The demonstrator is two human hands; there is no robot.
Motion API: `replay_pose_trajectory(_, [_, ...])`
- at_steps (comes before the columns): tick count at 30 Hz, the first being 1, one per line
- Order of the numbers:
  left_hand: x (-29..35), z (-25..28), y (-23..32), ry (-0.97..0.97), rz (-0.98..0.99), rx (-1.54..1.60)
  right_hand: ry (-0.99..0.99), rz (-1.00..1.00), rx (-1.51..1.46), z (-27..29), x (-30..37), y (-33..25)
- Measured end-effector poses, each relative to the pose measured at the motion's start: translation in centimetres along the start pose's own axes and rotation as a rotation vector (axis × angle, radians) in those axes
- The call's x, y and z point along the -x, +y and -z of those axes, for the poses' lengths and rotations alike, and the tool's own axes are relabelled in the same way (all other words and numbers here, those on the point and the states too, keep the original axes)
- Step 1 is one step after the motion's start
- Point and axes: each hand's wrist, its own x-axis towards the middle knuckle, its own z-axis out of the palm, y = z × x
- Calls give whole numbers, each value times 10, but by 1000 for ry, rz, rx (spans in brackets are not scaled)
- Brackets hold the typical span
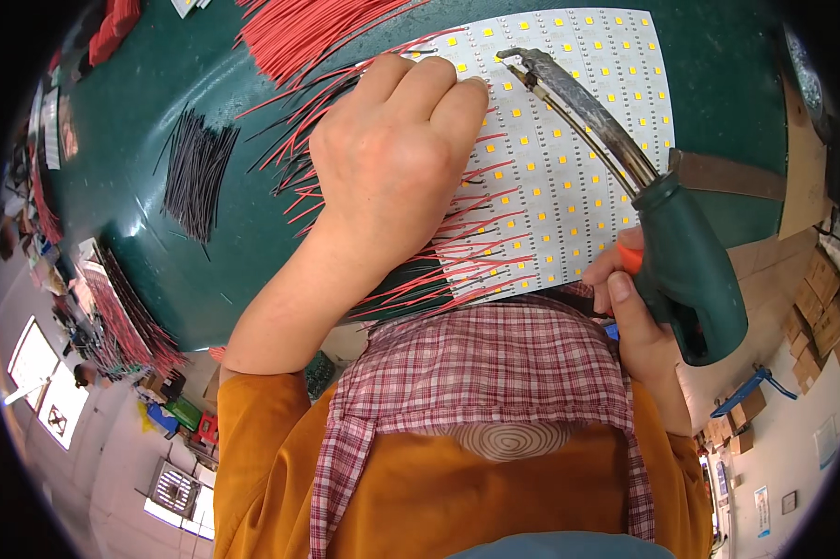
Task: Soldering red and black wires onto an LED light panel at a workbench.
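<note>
Green bench (718,84) | left hand (397,154) curled, pressing LED panel (569,140) | right hand (639,312) gripping soldering iron (681,261)

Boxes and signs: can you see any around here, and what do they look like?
Cardboard boxes: brown, stacked at the right edge, beside the green table.
Smaller cardboard boxes: brown, lower right on the floor, near a blue tool.
Poster: upright rectangle, pale with blue, far lower right.
Small frame: dark square with a pale middle, just right of the poster.
Paper sheets: white with dark print, left end of the table.
</note>
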Motion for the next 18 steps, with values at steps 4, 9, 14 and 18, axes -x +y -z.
replay_pose_trajectory(4, [-6, -2, -11, 65, 40, 103, 25, 58, 25, -5, -6, 3])
replay_pose_trajectory(9, [-9, -5, -15, 21, 70, 72, 8, 29, 8, -6, -10, 3])
replay_pose_trajectory(14, [-8, -6, -13, 48, 51, 45, 18, 74, 2, -8, -8, 8])
replay_pose_trajectory(18, [-8, -7, -13, 60, 54, 61, 3, 43, 39, -6, -7, 8])
